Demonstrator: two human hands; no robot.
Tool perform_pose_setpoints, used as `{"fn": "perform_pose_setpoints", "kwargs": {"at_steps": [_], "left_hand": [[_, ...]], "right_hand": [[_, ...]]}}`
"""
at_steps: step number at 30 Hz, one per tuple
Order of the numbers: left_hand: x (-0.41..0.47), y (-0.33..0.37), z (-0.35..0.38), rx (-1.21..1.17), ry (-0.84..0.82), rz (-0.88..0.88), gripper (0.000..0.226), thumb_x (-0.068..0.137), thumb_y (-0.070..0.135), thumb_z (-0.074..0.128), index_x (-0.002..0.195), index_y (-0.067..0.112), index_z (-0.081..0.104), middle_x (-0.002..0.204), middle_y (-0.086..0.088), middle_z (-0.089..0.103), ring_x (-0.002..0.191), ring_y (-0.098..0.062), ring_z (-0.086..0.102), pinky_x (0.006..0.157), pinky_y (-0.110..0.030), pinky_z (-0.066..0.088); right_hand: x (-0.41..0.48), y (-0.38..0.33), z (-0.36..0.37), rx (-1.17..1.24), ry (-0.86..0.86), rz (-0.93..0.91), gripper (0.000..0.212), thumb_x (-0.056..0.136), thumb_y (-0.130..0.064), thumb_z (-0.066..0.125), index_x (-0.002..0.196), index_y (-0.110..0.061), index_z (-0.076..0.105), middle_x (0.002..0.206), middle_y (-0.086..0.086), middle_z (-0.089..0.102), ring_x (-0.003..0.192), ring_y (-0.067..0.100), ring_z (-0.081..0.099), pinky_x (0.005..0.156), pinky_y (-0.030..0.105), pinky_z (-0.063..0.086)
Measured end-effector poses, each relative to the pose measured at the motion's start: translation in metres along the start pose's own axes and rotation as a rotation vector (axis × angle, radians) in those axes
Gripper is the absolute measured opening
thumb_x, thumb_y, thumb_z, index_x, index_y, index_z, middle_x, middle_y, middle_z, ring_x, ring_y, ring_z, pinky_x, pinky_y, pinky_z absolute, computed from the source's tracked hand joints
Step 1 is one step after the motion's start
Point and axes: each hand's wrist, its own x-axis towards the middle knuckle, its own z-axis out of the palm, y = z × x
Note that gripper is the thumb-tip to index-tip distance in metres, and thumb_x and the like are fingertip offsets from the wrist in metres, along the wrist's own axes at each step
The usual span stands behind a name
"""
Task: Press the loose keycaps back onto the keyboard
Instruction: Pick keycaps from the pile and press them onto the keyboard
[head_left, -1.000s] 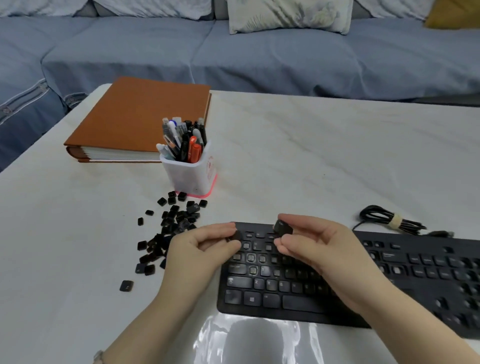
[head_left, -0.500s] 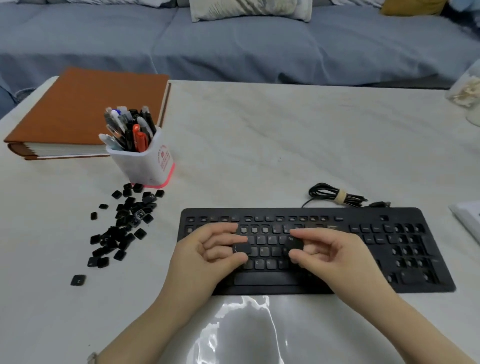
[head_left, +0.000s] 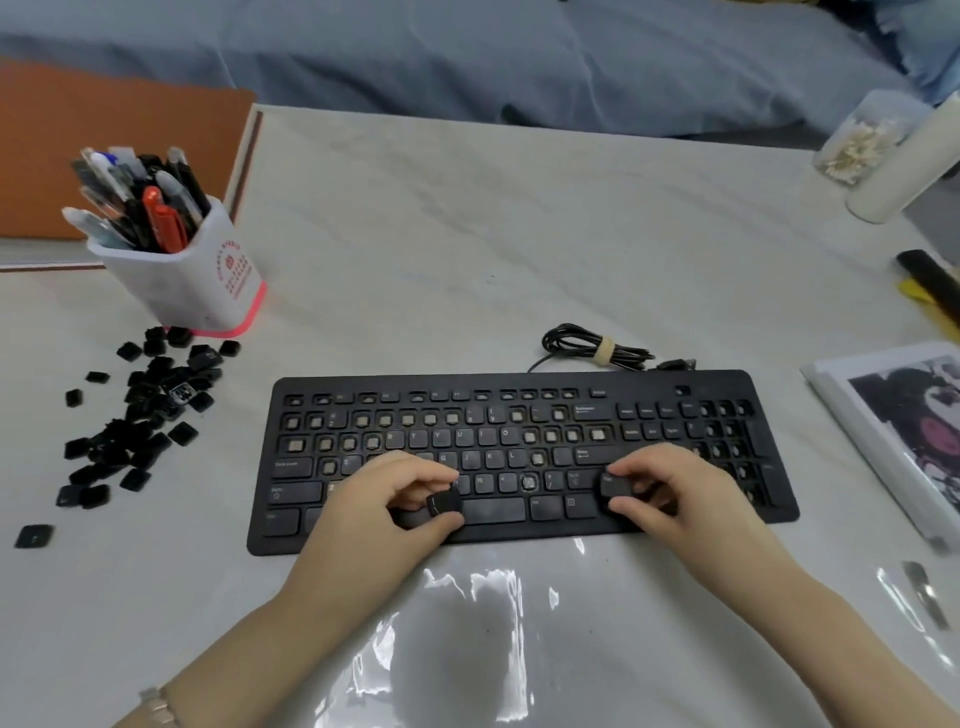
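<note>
A black keyboard (head_left: 519, 415) lies flat on the white marble table, with several bare sockets showing in its upper rows. My left hand (head_left: 384, 499) hovers over the bottom row left of the space bar and pinches a black keycap (head_left: 444, 503) between thumb and forefinger. My right hand (head_left: 670, 493) is over the lower right of the main key block and pinches another black keycap (head_left: 615, 486). A heap of loose black keycaps (head_left: 140, 415) lies on the table to the left of the keyboard.
A white pen cup (head_left: 176, 260) full of pens stands behind the heap, with an orange binder (head_left: 104, 145) behind it. The keyboard's bundled cable (head_left: 597, 348) lies behind it. A printed sheet (head_left: 893, 426) lies at the right, jars (head_left: 857, 140) at the far right.
The view has dropped and closed in on the keyboard. My right hand has moved right, from the middle keys to the lower right of the main block; both hands keep their keycaps.
</note>
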Motion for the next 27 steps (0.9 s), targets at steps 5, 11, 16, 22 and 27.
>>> {"fn": "perform_pose_setpoints", "kwargs": {"at_steps": [5, 11, 16, 22, 27], "left_hand": [[-0.002, 0.0, 0.006, 0.033, 0.003, 0.033, 0.034, 0.069, 0.006, 0.078, 0.085, 0.034, 0.067, 0.085, 0.011, 0.063, 0.086, -0.003, 0.057, 0.074, -0.006, 0.04], [-0.004, 0.002, 0.013, 0.045, 0.01, 0.039, 0.035, 0.069, 0.002, 0.077, 0.088, 0.031, 0.067, 0.093, 0.017, 0.058, 0.084, 0.001, 0.054, 0.073, -0.003, 0.036], [-0.006, 0.003, 0.014, 0.04, 0.021, 0.029, 0.034, 0.069, 0.0, 0.076, 0.088, 0.026, 0.069, 0.078, 0.008, 0.061, 0.082, 0.001, 0.054, 0.072, -0.002, 0.036], [-0.006, -0.001, 0.016, 0.038, 0.03, 0.017, 0.035, 0.069, 0.0, 0.076, 0.089, 0.028, 0.068, 0.085, 0.006, 0.065, 0.082, -0.004, 0.056, 0.071, -0.003, 0.037], [-0.006, -0.001, 0.018, 0.027, 0.045, 0.007, 0.037, 0.069, 0.001, 0.077, 0.088, 0.031, 0.067, 0.085, 0.006, 0.065, 0.08, -0.003, 0.057, 0.071, -0.002, 0.038]], "right_hand": [[0.0, 0.009, 0.003, -0.079, -0.039, -0.07, 0.022, 0.076, -0.01, 0.071, 0.097, -0.017, 0.068, 0.091, -0.02, 0.049, 0.084, -0.005, 0.049, 0.078, 0.002, 0.033], [-0.005, 0.018, 0.005, -0.049, -0.006, -0.08, 0.024, 0.073, -0.008, 0.074, 0.095, -0.015, 0.073, 0.088, -0.02, 0.05, 0.088, -0.004, 0.049, 0.081, 0.0, 0.029], [-0.006, 0.022, 0.011, 0.06, 0.057, -0.073, 0.024, 0.07, -0.006, 0.076, 0.091, -0.017, 0.074, 0.084, -0.017, 0.055, 0.09, -0.007, 0.048, 0.08, 0.0, 0.031], [-0.006, 0.027, 0.016, 0.095, 0.075, -0.067, 0.02, 0.071, -0.005, 0.075, 0.087, -0.017, 0.075, 0.082, -0.012, 0.055, 0.083, -0.004, 0.05, 0.074, 0.002, 0.034], [-0.015, 0.032, 0.029, -0.287, 0.249, -0.295, 0.027, 0.088, -0.026, 0.049, 0.092, -0.007, 0.068, 0.085, -0.001, 0.055, 0.073, 0.009, 0.041, 0.064, 0.019, 0.037]]}}
